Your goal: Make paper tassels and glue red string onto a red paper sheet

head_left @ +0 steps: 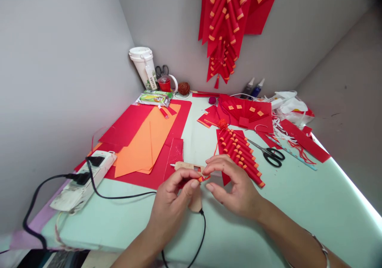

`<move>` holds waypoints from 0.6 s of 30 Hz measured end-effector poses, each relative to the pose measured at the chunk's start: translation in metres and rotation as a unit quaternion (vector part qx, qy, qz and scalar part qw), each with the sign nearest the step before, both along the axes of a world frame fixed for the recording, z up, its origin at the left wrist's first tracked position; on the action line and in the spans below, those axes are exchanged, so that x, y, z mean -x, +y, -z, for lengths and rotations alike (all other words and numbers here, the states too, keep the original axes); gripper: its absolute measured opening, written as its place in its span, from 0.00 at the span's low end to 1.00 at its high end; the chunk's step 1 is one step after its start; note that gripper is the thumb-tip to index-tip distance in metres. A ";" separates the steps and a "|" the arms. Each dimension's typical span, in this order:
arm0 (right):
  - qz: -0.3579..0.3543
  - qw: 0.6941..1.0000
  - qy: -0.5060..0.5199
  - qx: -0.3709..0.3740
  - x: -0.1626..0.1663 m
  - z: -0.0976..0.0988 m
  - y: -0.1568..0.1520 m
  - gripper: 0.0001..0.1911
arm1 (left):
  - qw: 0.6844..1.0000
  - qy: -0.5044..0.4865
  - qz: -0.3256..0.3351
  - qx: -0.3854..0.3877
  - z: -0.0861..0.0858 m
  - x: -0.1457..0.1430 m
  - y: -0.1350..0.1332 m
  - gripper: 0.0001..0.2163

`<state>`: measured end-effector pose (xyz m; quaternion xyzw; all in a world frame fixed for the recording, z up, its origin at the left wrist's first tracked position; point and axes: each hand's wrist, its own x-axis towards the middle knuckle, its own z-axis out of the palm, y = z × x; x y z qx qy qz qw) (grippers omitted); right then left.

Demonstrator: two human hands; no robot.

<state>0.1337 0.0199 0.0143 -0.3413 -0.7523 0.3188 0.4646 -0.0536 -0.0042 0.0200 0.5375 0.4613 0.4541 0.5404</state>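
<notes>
Just above the pale green table (pixel 301 204), near the middle of the view, we see the left hand (pixel 176 194) pinching a short red-and-orange roll (pixel 201 179) between thumb and index finger, so it sits right at the tips and pokes out past them to the right. The right hand (pixel 235 186) is next to it: we log thumb and forefinger parted, gap visible, forefinger tip just beside the roll's free end (touching or not, we can't tell). Beneath the hands lies a glue gun (pixel 183 165), nozzle pointing left, partly hidden by the left hand, black cord (pixel 205 224) coming off its handle. Beyond the right hand we note a roll-covered strip (pixel 238 152), slanted, orange-red yarn ball (pixel 222 124) at its far end. Right of that, black-handled scissors (pixel 273 156); far left, orange sheets (pixel 146 140) lie with red paper (pixel 175 148).
</notes>
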 end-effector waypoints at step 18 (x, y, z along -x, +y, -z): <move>0.009 1.000 -0.005 -0.007 -0.001 0.002 0.002 0.11 | 1.000 0.011 0.012 -0.009 0.003 0.001 -0.003 0.04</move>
